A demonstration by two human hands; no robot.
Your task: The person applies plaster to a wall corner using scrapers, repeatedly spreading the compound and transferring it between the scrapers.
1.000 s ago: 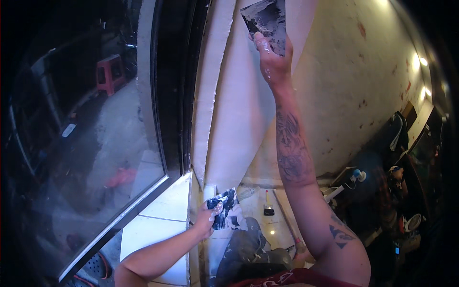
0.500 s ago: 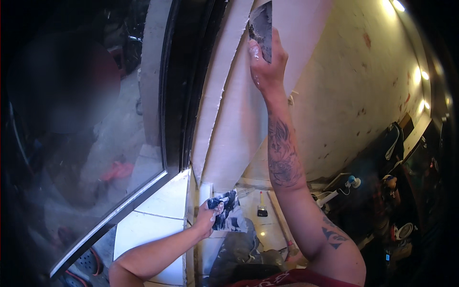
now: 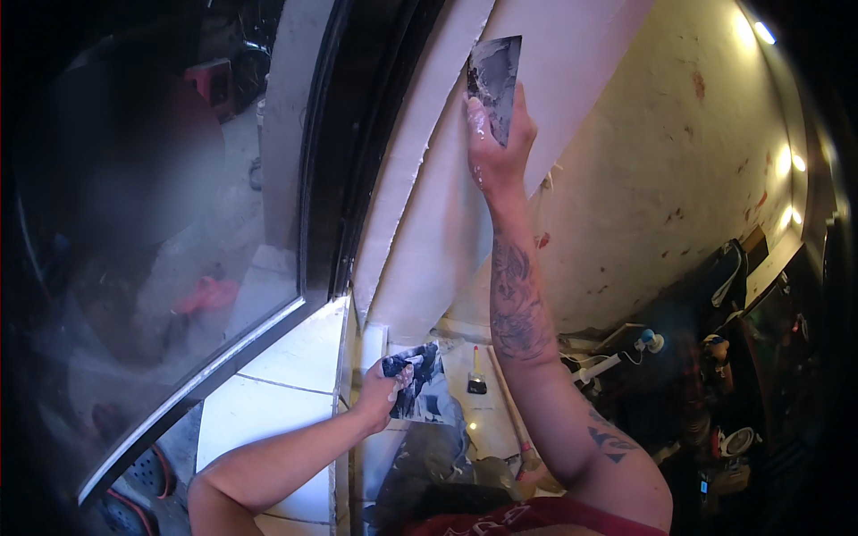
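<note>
My right hand [image 3: 496, 147], spotted with white paste, is raised and grips a rectangular metal scraper blade [image 3: 494, 82] smeared with grey paste, held at a white strip of wall [image 3: 420, 214] that has a rough vertical edge beside the black door frame [image 3: 366, 134]. Lower down, my left hand [image 3: 380, 393] holds a wider metal plate [image 3: 424, 393] coated in dark and pale grey paste. Below, a paintbrush [image 3: 476, 380] with a dark head lies on the tiled floor, beside a long wooden handle [image 3: 508, 411] that is partly hidden by my right arm.
A glass pane [image 3: 170, 250] fills the left, with dark rubber clogs [image 3: 152, 469] near its lower edge and white tiles [image 3: 268, 420] alongside. A stained wall [image 3: 670, 196] with lights runs up the right. Assorted tools and cluttered items [image 3: 724, 402] stand at its foot.
Over the last second my right hand and blade have shifted left toward the rough edge, the blade turning, then moved lower. My left hand keeps hold of the plate. The view has shifted slightly.
</note>
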